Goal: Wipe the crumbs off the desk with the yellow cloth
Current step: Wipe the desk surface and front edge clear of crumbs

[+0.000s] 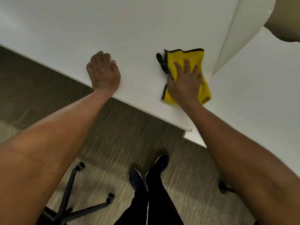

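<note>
The yellow cloth [194, 57], edged in black, lies folded on the white desk [129, 30] near its front edge. My right hand [185, 82] presses flat on top of the cloth with fingers spread. My left hand [103, 73] rests palm down on the bare desk at the front edge, to the left of the cloth, holding nothing. A tiny orange crumb [191, 130] sits at the desk's front right corner. No other crumbs show on the surface.
A second white desk [259, 88] adjoins on the right, behind a white divider panel [230, 34]. Below are carpet, my two dark shoes [146, 172], and a black chair base [73, 207] with castors at lower left.
</note>
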